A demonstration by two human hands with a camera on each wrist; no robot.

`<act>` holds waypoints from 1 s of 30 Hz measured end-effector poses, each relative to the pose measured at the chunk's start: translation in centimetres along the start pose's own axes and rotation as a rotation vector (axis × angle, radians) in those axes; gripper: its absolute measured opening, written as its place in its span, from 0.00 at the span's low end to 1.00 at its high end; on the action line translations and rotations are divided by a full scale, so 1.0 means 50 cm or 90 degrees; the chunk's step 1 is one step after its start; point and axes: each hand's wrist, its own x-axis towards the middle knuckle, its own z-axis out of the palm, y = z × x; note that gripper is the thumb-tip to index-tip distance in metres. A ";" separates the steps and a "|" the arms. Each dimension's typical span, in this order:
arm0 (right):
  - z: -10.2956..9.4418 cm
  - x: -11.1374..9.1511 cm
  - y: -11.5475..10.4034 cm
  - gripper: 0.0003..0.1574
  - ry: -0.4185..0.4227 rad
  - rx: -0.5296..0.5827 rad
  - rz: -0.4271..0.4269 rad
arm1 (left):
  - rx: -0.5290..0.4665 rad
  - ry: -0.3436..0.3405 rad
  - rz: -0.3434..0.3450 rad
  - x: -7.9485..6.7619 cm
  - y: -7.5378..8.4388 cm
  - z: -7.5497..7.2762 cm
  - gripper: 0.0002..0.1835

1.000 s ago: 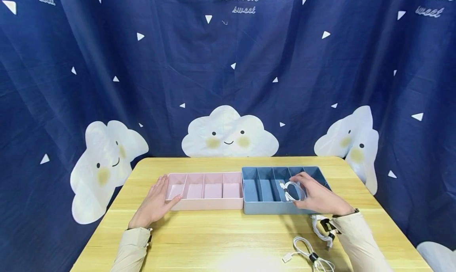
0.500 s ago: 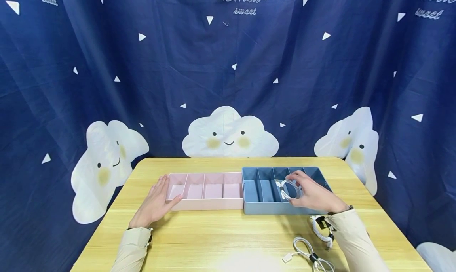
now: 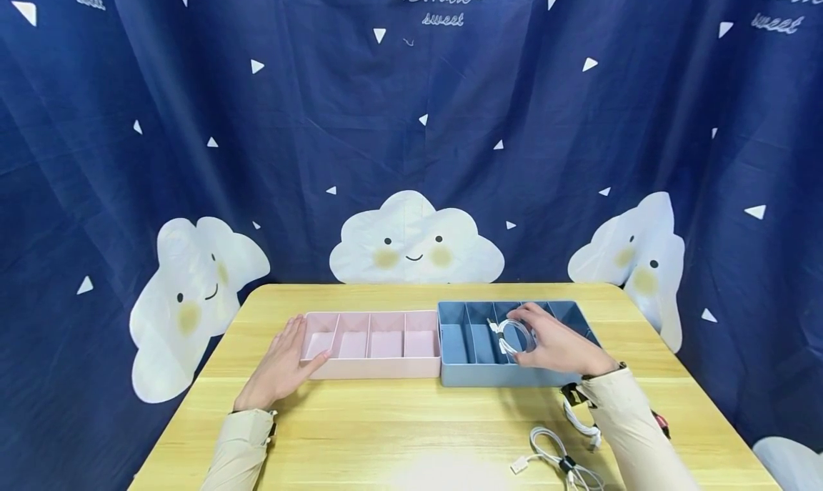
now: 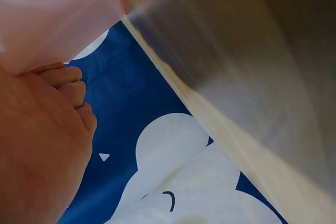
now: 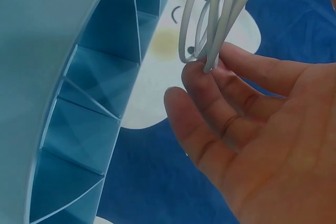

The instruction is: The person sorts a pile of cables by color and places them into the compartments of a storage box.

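Observation:
My right hand holds a coiled white cable between thumb and fingers, over the middle of the blue divided box. In the right wrist view the cable's loops hang at the fingertips, with a dark tie around them, beside the box's compartments. At the left, my left hand lies against the near left end of the pink divided box, fingers extended along its end and thumb at the front rim. The left wrist view shows curled-looking fingertips beneath the pink wall.
Two more bundled white cables lie on the wooden table: one cable near the front, another cable partly under the right forearm. Something red and black shows beside the right sleeve. A dark blue cloud-print curtain hangs behind.
The right hand has carried the coiled cable leftward over the blue box. A red and black item has come into view beside the right sleeve. The left hand stays at the pink box.

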 end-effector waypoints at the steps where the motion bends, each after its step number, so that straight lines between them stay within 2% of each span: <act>1: 0.000 0.002 -0.002 0.42 -0.003 0.000 0.003 | -0.001 -0.002 0.000 -0.001 0.000 0.000 0.55; 13: 0.002 0.023 -0.014 0.45 -0.017 -0.024 0.017 | 0.000 0.003 0.001 -0.003 0.007 -0.005 0.54; 22: 0.006 0.039 -0.025 0.43 -0.014 -0.032 -0.009 | -0.008 -0.012 -0.004 0.000 0.003 -0.003 0.55; 30: 0.012 0.054 -0.036 0.40 0.004 -0.037 -0.060 | -0.007 -0.010 -0.006 0.001 0.002 -0.001 0.55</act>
